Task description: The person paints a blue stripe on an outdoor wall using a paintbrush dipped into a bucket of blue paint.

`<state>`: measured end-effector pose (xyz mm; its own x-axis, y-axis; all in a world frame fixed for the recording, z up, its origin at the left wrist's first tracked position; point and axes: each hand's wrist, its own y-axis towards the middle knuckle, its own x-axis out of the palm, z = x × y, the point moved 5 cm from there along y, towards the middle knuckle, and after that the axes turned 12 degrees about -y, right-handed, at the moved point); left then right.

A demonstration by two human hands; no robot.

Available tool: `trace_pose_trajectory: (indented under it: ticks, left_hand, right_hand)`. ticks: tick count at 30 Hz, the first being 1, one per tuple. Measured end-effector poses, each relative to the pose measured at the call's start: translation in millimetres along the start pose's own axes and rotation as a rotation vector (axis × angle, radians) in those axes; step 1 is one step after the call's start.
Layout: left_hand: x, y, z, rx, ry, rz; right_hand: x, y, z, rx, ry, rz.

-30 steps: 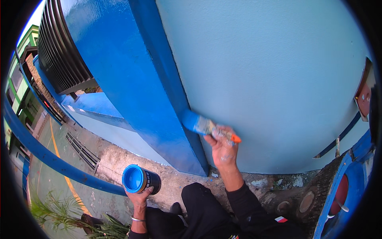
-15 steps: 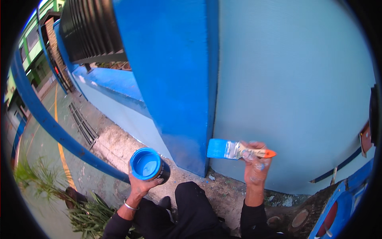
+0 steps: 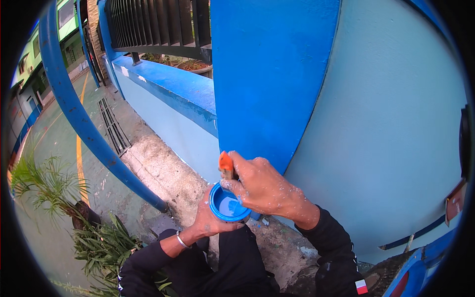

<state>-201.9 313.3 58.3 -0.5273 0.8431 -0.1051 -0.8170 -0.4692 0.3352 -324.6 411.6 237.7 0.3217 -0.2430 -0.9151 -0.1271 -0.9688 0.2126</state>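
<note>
My left hand (image 3: 207,218) is wrapped round a small paint can (image 3: 213,204) with blue paint inside, held above my knees. A paintbrush (image 3: 226,162) with an orange-tipped handle is gripped in my right hand (image 3: 264,185). Its handle points up, and the bristle end is down at the can, mostly hidden behind my fingers. White and blue paint specks dot my right hand. Just beyond the can rises a bright blue pillar (image 3: 269,84).
A pale blue wall (image 3: 386,133) stands to the right. Left of the pillar runs a low wall (image 3: 158,116) with a black metal fence (image 3: 153,24). A curved blue pole (image 3: 81,116), a floor grate (image 3: 113,126) and potted plants (image 3: 104,247) are on the left.
My right hand has brought the brush left from beside the pillar's lower edge to the can and turned its bristles down. The can has shifted right, and my view has swung left.
</note>
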Motion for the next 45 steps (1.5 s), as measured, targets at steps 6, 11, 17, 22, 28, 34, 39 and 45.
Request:
trace_pose_trajectory:
  ticks: [6, 11, 17, 22, 28, 34, 39, 45]
  left_hand:
    - [6, 5, 3, -0.043, 0.033, -0.045]
    - [3, 4, 0, 0.004, 0.042, 0.0]
    - [5, 5, -1, 0.054, 0.041, 0.001]
    - [7, 5, -5, 0.053, -0.022, 0.012]
    - [13, 5, -8, 0.021, -0.074, 0.005]
    - [11, 2, -27, -0.041, -0.066, -0.047]
    - [16, 3, -23, -0.061, -0.087, 0.007]
    - [5, 2, -35, -0.037, -0.07, 0.038]
  right_hand:
    - [36, 0, 17, 0.001, -0.042, -0.008]
    - [11, -13, 23, 0.03, 0.185, 0.122]
    - [24, -55, 59, 0.22, 0.487, 0.41]
    - [30, -68, 68, 0.367, 0.49, 0.388]
    - [30, -101, 79, 0.468, 0.686, 0.584]
    - [70, -152, 115, 0.453, 1.458, 1.049]
    - [80, -157, 137, 0.402, 1.713, 1.388]
    - [71, -117, 143, 0.371, 1.647, 1.492]
